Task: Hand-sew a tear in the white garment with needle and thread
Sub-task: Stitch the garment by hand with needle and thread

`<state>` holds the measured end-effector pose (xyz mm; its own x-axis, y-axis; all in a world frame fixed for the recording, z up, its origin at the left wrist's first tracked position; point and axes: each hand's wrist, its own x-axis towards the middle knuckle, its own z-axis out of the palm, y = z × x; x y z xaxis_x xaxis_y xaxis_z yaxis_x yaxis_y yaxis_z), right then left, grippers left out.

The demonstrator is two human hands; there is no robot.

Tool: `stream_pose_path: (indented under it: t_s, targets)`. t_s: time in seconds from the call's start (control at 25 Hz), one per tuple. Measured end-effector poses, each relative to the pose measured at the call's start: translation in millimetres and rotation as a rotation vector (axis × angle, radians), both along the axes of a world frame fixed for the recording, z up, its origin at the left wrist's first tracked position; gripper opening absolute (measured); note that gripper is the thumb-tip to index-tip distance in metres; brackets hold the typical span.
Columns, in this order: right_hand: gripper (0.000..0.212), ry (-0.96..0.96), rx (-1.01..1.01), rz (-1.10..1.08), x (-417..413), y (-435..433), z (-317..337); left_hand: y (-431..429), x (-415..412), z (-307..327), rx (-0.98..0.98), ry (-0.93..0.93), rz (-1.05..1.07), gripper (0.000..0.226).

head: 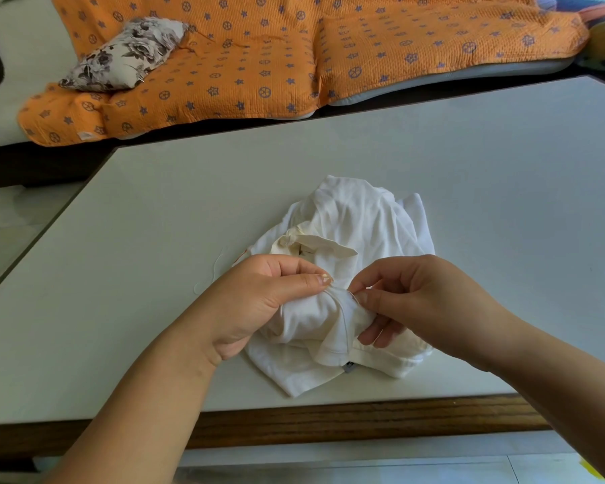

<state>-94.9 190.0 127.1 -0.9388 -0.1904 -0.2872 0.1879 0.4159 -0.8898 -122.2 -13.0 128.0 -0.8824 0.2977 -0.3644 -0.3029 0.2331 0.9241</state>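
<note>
Table (154,204) is pale on top with a wooden front edge (329,420), and there's loads of bare surface to the left, the right and toward the far side. The white garment (350,218) sits crumpled in the middle but close to that front edge, its lowest corner stopping just short of it. The left hand (262,302) is curled in, thumb on top, pinching a raised fold of the cloth. The right hand (420,298) is right beside it, nearly touching. Its thumb and forefinger are closed at the same fold, and its lower fingers are tucked under the fabric. There's something thin between those fingertips, but it's too small to tell if it's the needle. A bit of loose thread (216,265) curls on the table just left of the left hand. Behind the table there's an orange cover (259,64) with a floral cushion (126,54) on it.
</note>
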Motion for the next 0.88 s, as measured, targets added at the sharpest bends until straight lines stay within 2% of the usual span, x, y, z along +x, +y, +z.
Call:
stream_pose_path:
  t_s: [0.88]
  targets:
    - [0.011, -0.007, -0.001, 0.009, -0.1, 1.3, -0.8, 1.5, -0.8, -0.7, 0.006, 0.004, 0.014, 0.021]
